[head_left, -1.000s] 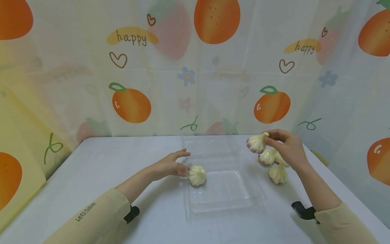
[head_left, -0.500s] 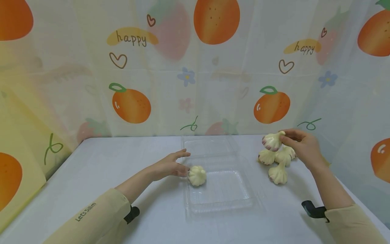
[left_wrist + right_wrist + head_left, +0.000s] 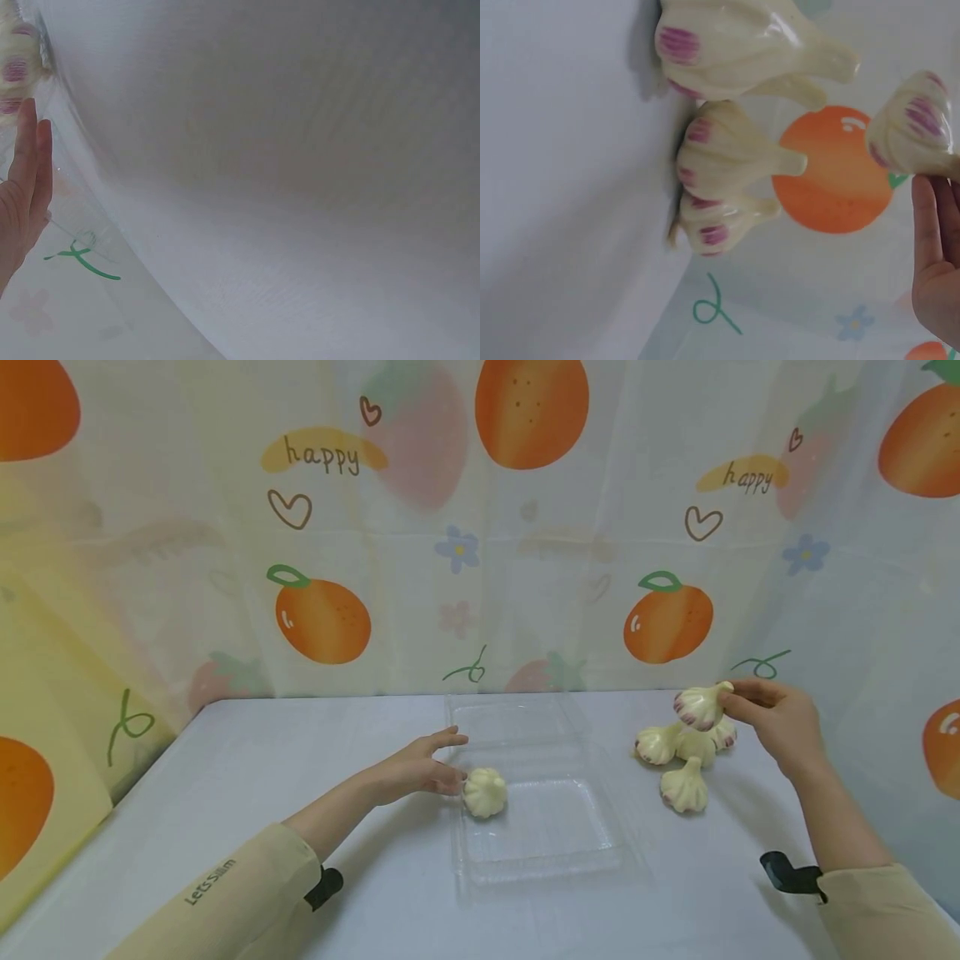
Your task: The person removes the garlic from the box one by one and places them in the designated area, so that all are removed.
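Note:
My right hand (image 3: 783, 727) pinches a cream garlic bulb (image 3: 699, 707) by its stem, above a cluster of other garlic bulbs (image 3: 684, 787) at the table's right side. In the right wrist view the held bulb, streaked purple, hangs apart from those standing on the table. My left hand (image 3: 422, 767) lies at the left edge of a clear plastic container (image 3: 551, 868), fingers extended, thumb close to a single garlic bulb (image 3: 485, 792) at the container's left side. The left wrist view catches part of that bulb (image 3: 16, 67) beside the straight fingers (image 3: 25, 146).
The container's clear lid (image 3: 517, 724) lies opened toward the back. A white table (image 3: 300, 735) carries everything, with a fruit-print curtain (image 3: 540, 552) close behind it and at both sides.
My right hand has moved right with the garlic bulb, from near the container's far right to over the cluster. The left hand and the bulb beside it have stayed put.

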### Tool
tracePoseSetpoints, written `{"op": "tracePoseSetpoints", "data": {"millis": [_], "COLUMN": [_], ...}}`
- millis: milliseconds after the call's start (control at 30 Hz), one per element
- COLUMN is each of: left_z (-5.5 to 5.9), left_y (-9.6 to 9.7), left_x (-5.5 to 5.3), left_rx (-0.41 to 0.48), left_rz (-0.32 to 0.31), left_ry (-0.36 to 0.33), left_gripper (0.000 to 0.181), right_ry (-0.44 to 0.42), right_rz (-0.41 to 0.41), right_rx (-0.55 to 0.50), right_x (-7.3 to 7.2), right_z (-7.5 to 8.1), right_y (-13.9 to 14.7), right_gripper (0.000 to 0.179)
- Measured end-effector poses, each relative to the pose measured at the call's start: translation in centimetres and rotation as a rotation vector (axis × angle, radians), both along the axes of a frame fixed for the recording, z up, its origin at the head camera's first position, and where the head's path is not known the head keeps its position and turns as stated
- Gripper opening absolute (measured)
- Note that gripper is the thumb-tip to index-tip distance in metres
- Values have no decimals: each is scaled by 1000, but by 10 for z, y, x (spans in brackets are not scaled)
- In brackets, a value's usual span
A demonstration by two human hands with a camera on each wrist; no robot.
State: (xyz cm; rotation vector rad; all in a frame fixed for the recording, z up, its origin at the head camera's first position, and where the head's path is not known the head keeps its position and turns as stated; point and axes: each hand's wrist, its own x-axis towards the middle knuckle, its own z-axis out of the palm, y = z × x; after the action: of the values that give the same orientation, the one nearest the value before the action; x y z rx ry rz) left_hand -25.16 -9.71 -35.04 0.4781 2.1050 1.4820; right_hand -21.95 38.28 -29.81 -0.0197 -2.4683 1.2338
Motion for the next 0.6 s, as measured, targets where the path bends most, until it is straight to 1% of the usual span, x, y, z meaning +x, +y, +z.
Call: {"op": "tracePoseSetpoints", "data": {"millis": [100, 300, 400, 467, 533, 600], "left_z": [1, 0, -1, -1, -1, -1], "left_y": [0, 0, 0, 0, 0, 0], "left_x": [1, 1, 0, 0, -1, -1], "left_rx": [-1, 18, 26, 25, 24, 21], "left_rz": [-2, -2, -3, -5, -5, -6], "left_ry": [1, -10, -10, -8, -3, -2], "left_gripper": [78, 77, 77, 77, 78, 78], "right_ry": [-23, -48, -49, -40, -54, -72], "right_rz": [-6, -16, -5, 13, 23, 31], "right_rx": [-5, 20, 31, 15, 13, 25], "right_x": [0, 1, 2, 3, 4, 5], "right_z": [-2, -7, -10, -13, -15, -17], "right_y": [5, 15, 22, 27, 33, 39], "right_gripper": [29, 37, 36, 33, 31, 34]}}
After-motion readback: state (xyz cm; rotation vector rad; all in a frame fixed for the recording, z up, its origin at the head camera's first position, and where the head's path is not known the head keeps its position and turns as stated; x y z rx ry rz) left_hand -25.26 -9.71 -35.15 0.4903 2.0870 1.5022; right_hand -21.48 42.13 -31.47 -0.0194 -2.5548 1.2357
